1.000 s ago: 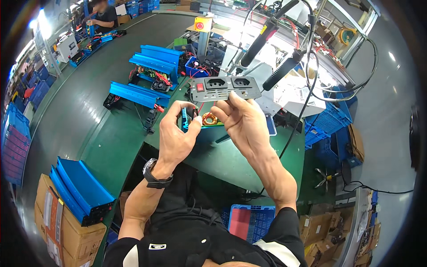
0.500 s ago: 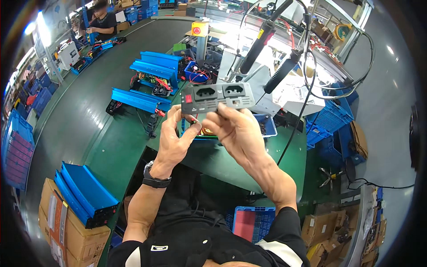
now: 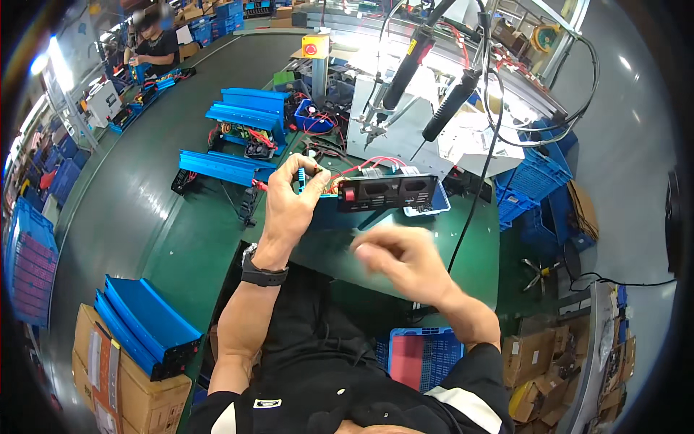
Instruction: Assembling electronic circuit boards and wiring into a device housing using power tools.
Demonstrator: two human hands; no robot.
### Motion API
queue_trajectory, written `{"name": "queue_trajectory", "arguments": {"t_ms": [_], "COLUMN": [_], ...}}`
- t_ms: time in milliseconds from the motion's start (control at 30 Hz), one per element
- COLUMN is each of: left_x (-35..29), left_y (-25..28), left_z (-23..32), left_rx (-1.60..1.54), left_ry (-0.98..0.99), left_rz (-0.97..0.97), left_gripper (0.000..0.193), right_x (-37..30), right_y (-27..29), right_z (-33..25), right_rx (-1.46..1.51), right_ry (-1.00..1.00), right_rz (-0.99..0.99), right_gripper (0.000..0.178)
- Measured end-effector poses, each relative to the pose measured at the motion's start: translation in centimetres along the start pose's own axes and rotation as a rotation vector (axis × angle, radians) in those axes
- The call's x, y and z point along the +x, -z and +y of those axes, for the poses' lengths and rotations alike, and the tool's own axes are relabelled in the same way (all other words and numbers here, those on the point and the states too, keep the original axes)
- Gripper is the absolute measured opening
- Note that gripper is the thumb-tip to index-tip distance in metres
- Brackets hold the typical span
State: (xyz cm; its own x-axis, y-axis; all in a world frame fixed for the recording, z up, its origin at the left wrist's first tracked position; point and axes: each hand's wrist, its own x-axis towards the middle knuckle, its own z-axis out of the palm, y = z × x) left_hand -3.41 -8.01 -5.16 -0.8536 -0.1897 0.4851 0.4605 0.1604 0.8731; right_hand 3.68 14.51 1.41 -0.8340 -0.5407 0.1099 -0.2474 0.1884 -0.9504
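Observation:
A black socket panel (image 3: 390, 205) with two outlets and a red switch stands upright at the front of a partly open blue-cased device (image 3: 334, 219). Red wires (image 3: 383, 160) arch behind the panel. My left hand (image 3: 288, 210) is at the device's left corner, thumb and fingertips pinched together; what they grip is too small to make out. Lower and nearer to me, my right hand (image 3: 408, 266) hangs over the green table, apart from the panel. Motion smears its curled fingers, so whether they hold anything is unclear.
Blue metal housings (image 3: 249, 119) stand at the far left of the table. Two hanging screwdrivers (image 3: 408, 72) with cables are beyond the device. A small blue bin (image 3: 434, 206) sits behind the panel's right end. More blue housings (image 3: 148, 322) rest on a carton (image 3: 134, 387) at lower left.
The socket panel has come down and right from a raised, face-up tilt to upright on the device. My right hand has let go and drawn back toward me. My left hand stays near the corner.

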Motion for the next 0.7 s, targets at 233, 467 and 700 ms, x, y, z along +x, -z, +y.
{"name": "queue_trajectory", "arguments": {"t_ms": [233, 467, 700], "left_x": [0.9, 2.0, 1.9], "left_y": [0.1, -0.1, 0.5], "left_z": [0.8, 0.1, -0.3], "left_rx": [-0.041, -0.192, -0.264], "left_ry": [0.069, -0.027, -0.078], "left_rz": [-0.073, -0.061, -0.078], "left_gripper": [0.016, 0.010, 0.013], "right_x": [3.4, 5.2, 7.9], "right_y": [7.8, 9.2, 8.0], "right_z": [3.8, 9.0, 5.1], "right_rx": [-1.079, -1.287, -1.115], "right_ry": [0.381, 0.814, 0.690], "right_rz": [0.349, 0.350, 0.357], "right_gripper": [0.112, 0.092, 0.086]}}
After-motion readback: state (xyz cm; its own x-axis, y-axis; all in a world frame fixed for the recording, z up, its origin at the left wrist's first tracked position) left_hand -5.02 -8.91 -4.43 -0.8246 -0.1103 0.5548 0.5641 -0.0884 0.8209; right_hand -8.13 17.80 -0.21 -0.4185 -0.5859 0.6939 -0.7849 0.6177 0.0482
